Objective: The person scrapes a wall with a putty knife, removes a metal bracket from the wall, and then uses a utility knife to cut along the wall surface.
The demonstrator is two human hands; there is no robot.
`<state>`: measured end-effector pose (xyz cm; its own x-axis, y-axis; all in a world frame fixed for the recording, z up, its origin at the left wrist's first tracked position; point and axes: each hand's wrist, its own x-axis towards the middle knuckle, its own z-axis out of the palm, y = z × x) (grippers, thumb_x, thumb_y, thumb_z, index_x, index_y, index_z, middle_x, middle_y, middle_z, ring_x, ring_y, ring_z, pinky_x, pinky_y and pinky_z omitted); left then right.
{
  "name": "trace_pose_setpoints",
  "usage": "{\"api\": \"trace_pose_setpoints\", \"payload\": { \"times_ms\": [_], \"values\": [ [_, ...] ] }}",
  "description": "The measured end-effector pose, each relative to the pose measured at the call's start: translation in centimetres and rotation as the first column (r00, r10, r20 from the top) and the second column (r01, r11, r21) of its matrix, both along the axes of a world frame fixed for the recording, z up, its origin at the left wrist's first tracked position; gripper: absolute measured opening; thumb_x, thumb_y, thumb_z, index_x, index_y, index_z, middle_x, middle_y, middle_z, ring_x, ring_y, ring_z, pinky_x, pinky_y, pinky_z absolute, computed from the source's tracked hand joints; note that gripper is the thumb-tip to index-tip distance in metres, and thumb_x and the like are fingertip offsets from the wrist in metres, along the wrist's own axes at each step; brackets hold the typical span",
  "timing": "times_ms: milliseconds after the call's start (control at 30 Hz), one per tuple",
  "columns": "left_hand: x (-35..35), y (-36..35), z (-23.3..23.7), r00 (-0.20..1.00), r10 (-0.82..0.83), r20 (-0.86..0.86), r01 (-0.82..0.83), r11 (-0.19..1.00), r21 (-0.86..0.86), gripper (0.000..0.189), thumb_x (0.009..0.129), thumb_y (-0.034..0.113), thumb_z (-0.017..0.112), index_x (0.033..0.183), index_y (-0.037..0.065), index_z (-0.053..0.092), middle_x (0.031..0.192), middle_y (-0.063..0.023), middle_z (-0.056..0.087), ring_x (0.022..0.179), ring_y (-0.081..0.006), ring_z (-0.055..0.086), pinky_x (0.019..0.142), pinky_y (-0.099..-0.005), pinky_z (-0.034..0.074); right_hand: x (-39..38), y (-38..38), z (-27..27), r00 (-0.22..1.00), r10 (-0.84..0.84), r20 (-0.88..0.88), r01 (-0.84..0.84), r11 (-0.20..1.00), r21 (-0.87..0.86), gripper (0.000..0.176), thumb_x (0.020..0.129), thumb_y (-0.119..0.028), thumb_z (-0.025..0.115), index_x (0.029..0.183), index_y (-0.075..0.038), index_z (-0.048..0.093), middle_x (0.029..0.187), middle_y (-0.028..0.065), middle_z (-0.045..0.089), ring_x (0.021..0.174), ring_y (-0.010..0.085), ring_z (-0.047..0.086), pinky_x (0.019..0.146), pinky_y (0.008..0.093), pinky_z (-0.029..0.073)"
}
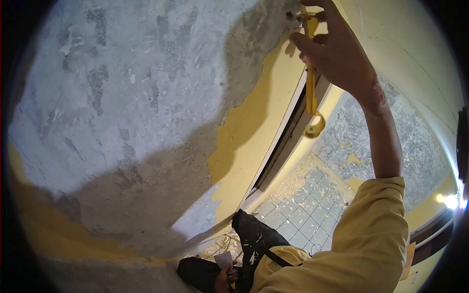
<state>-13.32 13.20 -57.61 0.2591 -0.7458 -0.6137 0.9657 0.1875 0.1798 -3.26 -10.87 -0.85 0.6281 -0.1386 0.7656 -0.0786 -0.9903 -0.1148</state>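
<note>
My right hand (337, 51) is raised high at the top of the view, beside the upper edge of the wall's bare patch. Its thumb and curled fingers close around a long, narrow yellow-painted bar (310, 85). The bar hangs down in front of the door frame and ends in a round, cup-like piece. A small dark fitting in the wall sits close to the bar's upper end, partly behind my fingers. Low in the view, near my dark trousers, my left hand (225, 281) grips a scraper (223, 260) with its flat pale blade pointing up.
The wall (146, 93) is largely grey, with ragged yellow paint (239, 136) around it. A door frame (286, 141) runs along its right side. Paint flakes litter the tiled floor (303, 210). A bright lamp (452, 201) shines at the far right.
</note>
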Motion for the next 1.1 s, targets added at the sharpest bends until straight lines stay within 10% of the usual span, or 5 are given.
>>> {"api": "trace_pose_setpoints", "payload": {
  "times_ms": [133,167,467,667,1100],
  "values": [
    [-0.2,0.0,-1.3,0.999,0.008,-0.047,-0.004,0.996,0.085,0.03,0.095,0.035,0.04,0.092,0.01,0.055,0.052,0.0053,0.03,0.042,-0.0067,0.023,0.038,-0.023,0.026,-0.3,-0.8,0.8,0.995,-0.084,0.047,0.094,0.955,-0.281,0.036,0.085,-0.006,0.052,0.116,0.006,0.038,0.096,0.0214,0.055,0.076,0.0273,0.06,0.067,0.0355,0.05],
    [-0.5,0.1,-2.6,0.996,0.027,-0.081,-0.019,0.995,0.099,0.029,0.095,0.035,0.04,0.089,0.01,0.054,0.052,0.0052,0.03,0.041,-0.0068,0.023,0.038,-0.0229,0.026,1.3,-0.1,-0.8,0.891,-0.056,0.45,0.281,0.846,-0.453,0.019,0.085,-0.011,0.054,0.097,0.003,0.049,0.076,0.016,0.056,0.057,0.0229,0.057,0.052,0.0342,0.048],
    [-0.9,-0.7,-3.9,0.98,0.135,-0.147,-0.11,0.98,0.166,0.041,0.095,0.038,0.038,0.059,0.017,0.035,0.047,0.0052,0.027,0.04,-0.0077,0.023,0.037,-0.0233,0.024,-0.7,-3.1,1.6,0.949,-0.278,0.147,0.27,0.482,-0.834,0.024,0.091,-0.023,0.048,0.078,-0.003,0.053,0.057,0.0123,0.056,0.053,0.0246,0.061,0.054,0.0334,0.049],
    [-0.2,-1.8,-1.9,0.994,0.067,-0.083,-0.021,0.886,0.464,0.046,0.093,0.041,0.042,0.053,0.019,0.032,0.046,0.0065,0.025,0.04,-0.0083,0.022,0.038,-0.0249,0.023,-0.3,-3.7,1.3,0.947,-0.295,0.126,0.267,0.508,-0.819,0.028,0.091,-0.028,0.049,0.076,-0.004,0.053,0.054,0.011,0.054,0.051,0.0228,0.059,0.047,0.0332,0.047],
    [-0.2,0.3,-4.6,0.993,0.003,-0.122,0.008,0.996,0.092,0.047,0.091,0.045,0.044,0.054,0.019,0.032,0.047,0.0059,0.024,0.041,-0.0088,0.02,0.039,-0.0255,0.023,0.0,-8.6,3.3,0.993,-0.059,0.1,0.117,0.495,-0.861,0.025,0.09,-0.023,0.051,0.074,-0.003,0.052,0.054,0.0112,0.05,0.043,0.0242,0.052,0.042,0.034,0.045]
  ]
}}
